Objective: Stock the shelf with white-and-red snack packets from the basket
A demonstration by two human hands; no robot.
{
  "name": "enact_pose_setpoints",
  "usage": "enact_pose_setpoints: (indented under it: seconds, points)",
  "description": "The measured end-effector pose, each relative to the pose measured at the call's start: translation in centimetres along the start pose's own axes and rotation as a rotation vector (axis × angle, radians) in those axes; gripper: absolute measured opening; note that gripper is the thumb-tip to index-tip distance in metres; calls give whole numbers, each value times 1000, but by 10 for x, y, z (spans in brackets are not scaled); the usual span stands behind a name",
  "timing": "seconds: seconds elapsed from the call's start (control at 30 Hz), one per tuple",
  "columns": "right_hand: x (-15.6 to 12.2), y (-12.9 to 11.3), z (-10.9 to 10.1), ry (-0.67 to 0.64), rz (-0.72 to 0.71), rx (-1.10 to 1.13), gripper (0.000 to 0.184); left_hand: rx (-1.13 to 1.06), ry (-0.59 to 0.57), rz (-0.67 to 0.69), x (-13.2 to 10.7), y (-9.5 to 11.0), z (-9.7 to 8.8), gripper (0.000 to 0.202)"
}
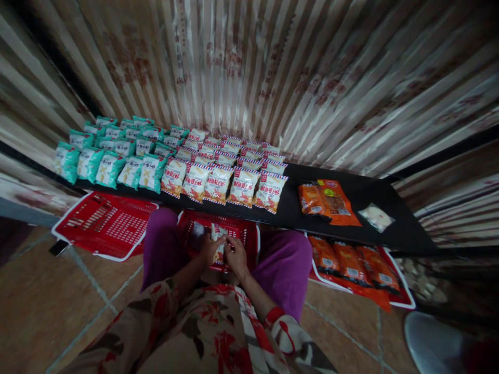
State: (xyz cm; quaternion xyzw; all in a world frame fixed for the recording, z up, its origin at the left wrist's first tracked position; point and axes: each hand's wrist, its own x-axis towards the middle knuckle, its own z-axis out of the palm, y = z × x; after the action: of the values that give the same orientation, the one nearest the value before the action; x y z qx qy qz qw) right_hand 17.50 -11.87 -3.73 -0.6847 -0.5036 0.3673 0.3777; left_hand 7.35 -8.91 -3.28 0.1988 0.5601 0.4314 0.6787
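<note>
Between my knees, over a red plastic basket (250, 240), I hold a white-and-orange snack bag (218, 255). My left hand (208, 248) is closed around its left side. My right hand (235, 253) has its fingers bent against the bag's right side, near its upper part. Other things in the basket are dark and hard to make out. Just beyond, rows of similar white snack bags (217, 183) stand on a black shelf (290, 208), and teal snack bags (111, 169) stand in rows to their left.
Orange packets (329, 201) and a small clear pouch (376, 217) lie on the shelf's right part. A red basket (125, 223) sits at left; another basket (407, 296) with orange packets is at right. A striped curtain (241, 67) hangs behind. A grey rounded object (432, 343) stands lower right.
</note>
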Motion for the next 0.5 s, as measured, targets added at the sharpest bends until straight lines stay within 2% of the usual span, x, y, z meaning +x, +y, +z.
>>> enact_pose_setpoints:
  seconds: [0.23, 0.37, 0.5]
  points:
    - [2, 8, 0, 44, 101, 47, 34, -42, -46, -43, -3, 0, 1, 49]
    - [4, 11, -2, 73, 206, 63, 39, -113, -125, -97, -7, 3, 1, 52]
    - [4, 10, -5, 2, 366, 252, 48, -154, -170, -193, -10, 8, 0, 54]
